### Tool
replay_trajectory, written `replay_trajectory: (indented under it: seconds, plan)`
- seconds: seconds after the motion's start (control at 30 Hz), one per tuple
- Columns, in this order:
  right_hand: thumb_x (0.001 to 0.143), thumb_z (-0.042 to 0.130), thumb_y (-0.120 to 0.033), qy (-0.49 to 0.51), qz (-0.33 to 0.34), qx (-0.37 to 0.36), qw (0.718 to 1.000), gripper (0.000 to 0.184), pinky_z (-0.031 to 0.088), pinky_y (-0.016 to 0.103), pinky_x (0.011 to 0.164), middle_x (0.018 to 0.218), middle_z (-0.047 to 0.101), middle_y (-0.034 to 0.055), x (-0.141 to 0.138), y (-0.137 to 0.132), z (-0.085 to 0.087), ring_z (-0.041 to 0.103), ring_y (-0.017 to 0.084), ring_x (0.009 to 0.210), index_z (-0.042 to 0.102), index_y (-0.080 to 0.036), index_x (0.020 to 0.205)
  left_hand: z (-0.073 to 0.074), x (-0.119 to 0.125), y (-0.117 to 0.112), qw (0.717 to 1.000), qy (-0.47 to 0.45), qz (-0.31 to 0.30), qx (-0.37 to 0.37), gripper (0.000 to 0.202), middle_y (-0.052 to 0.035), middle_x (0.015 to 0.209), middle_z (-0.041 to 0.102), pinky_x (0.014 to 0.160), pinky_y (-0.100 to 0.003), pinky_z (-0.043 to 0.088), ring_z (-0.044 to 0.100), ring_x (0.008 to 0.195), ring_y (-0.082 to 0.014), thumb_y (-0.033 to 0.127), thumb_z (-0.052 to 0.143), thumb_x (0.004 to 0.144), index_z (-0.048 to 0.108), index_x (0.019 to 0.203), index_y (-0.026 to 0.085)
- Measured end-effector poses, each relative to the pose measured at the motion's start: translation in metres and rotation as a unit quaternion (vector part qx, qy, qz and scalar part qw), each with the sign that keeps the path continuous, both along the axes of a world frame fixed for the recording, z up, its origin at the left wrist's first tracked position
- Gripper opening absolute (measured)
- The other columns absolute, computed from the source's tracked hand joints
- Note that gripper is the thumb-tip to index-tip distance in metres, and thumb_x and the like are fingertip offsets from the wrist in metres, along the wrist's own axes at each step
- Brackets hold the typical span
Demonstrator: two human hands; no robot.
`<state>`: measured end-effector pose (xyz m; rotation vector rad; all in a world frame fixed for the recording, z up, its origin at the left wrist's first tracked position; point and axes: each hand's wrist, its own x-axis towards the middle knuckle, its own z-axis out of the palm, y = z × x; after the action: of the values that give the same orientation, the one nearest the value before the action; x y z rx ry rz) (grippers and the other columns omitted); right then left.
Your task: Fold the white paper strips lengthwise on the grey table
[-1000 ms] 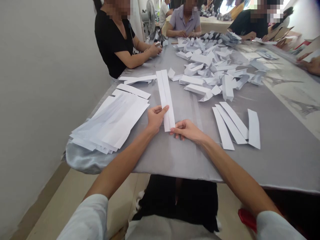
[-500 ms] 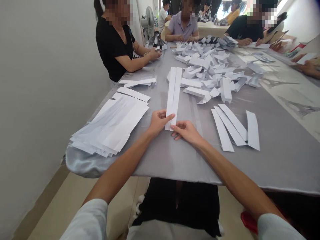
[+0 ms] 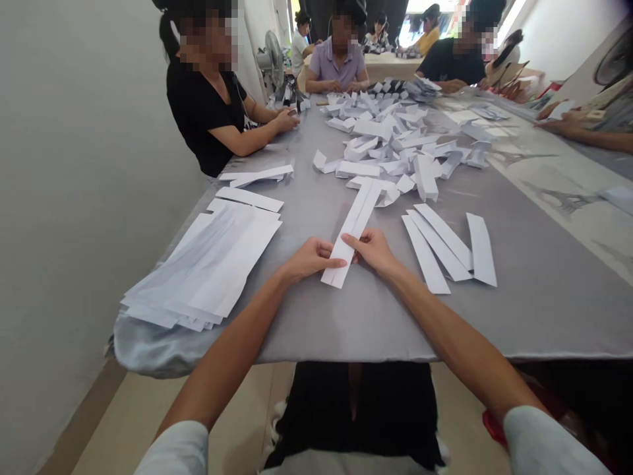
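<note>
A long folded strip of white paper (image 3: 359, 214) slants away from me above the grey tablecloth, its far end leaning right. A lengthwise seam shows along its face. My left hand (image 3: 312, 258) pinches its left edge near the close end, thumb on top and fingers beneath. My right hand (image 3: 374, 251) grips the right edge a little farther up, thumb also on top. Fingers under the paper are partly hidden. To the left lies a stack of flat white paper sheets (image 3: 208, 264). Several narrow folded strips (image 3: 440, 247) rest to the right.
A heap of folded white paper pieces (image 3: 390, 135) covers the table's middle beyond my hands. A few strips (image 3: 257, 175) lie past the stack. A person in black (image 3: 202, 112) sits at the left edge; others sit around the far side. The grey table edge (image 3: 346, 353) runs before me.
The paper strip has turned from nearly upright to slanting right, its near end closer to me. My right hand has moved up its right edge. The whole view has shifted slightly.
</note>
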<state>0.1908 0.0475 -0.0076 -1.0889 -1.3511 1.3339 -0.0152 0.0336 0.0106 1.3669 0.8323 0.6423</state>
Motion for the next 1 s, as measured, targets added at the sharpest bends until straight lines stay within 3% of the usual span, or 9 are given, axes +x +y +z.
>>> replay_trajectory:
  seconds: [0.13, 0.4, 0.53, 0.63, 0.83, 1.0]
  plan:
    - [0.073, 0.086, -0.067, 0.017, -0.044, 0.005, 0.999, 0.052, 0.05, 0.029, 0.046, 0.067, 0.072, 0.0079, 0.011, 0.01, 0.001, 0.057, 0.015, 0.051, 0.074, -0.016, 0.073, 0.0, -0.002, 0.0, 0.999, 0.022, -0.021, -0.012, 0.041, -0.012, 0.087, 0.08, 0.055, -0.028, 0.051, 0.072, 0.069, -0.022, 0.043, 0.096, 0.064, 0.085, 0.094, 0.016]
    - [0.076, 0.083, -0.069, 0.05, -0.171, 0.036, 0.983, 0.054, 0.045, 0.028, 0.047, 0.06, 0.061, 0.0015, 0.042, 0.035, -0.008, 0.049, 0.012, 0.051, 0.065, -0.019, 0.068, 0.002, -0.003, 0.001, 0.995, 0.035, -0.081, -0.04, 0.036, -0.0115, 0.086, 0.079, 0.056, -0.027, 0.051, 0.071, 0.068, -0.0202, 0.043, 0.095, 0.066, 0.085, 0.089, 0.017]
    - [0.074, 0.084, -0.072, 0.073, -0.194, 0.045, 0.977, 0.056, 0.043, 0.027, 0.045, 0.062, 0.06, 0.0016, 0.045, 0.038, -0.008, 0.048, 0.012, 0.053, 0.063, -0.019, 0.066, 0.004, -0.004, 0.0, 0.996, 0.029, -0.079, -0.038, 0.038, -0.0107, 0.085, 0.079, 0.056, -0.026, 0.05, 0.071, 0.067, -0.0192, 0.044, 0.096, 0.066, 0.085, 0.09, 0.017]
    - [0.073, 0.083, -0.074, 0.084, -0.164, 0.032, 0.982, 0.059, 0.042, 0.026, 0.045, 0.065, 0.061, 0.0024, 0.041, 0.034, -0.004, 0.048, 0.012, 0.055, 0.062, -0.02, 0.066, 0.003, -0.003, -0.001, 0.998, 0.016, -0.054, -0.033, 0.042, -0.0119, 0.089, 0.08, 0.058, -0.027, 0.052, 0.072, 0.069, -0.0207, 0.044, 0.098, 0.062, 0.085, 0.091, 0.017]
    - [0.069, 0.092, -0.063, 0.06, 0.0, -0.023, 0.998, 0.053, 0.041, 0.022, 0.042, 0.063, 0.058, 0.0005, 0.03, 0.021, 0.001, 0.05, 0.01, 0.053, 0.067, -0.016, 0.067, 0.001, 0.001, -0.001, 1.0, -0.017, 0.012, -0.021, 0.049, -0.0155, 0.099, 0.081, 0.066, -0.03, 0.056, 0.075, 0.079, -0.0233, 0.043, 0.098, 0.061, 0.084, 0.099, 0.015]
    - [0.072, 0.092, -0.058, 0.072, -0.041, 0.0, 0.997, 0.051, 0.04, 0.022, 0.04, 0.063, 0.057, 0.0005, 0.032, 0.024, -0.002, 0.048, 0.009, 0.052, 0.066, -0.016, 0.063, 0.003, -0.003, 0.0, 0.998, 0.025, -0.041, -0.044, 0.048, -0.0122, 0.095, 0.08, 0.061, -0.026, 0.053, 0.073, 0.075, -0.0202, 0.046, 0.096, 0.065, 0.083, 0.099, 0.014]
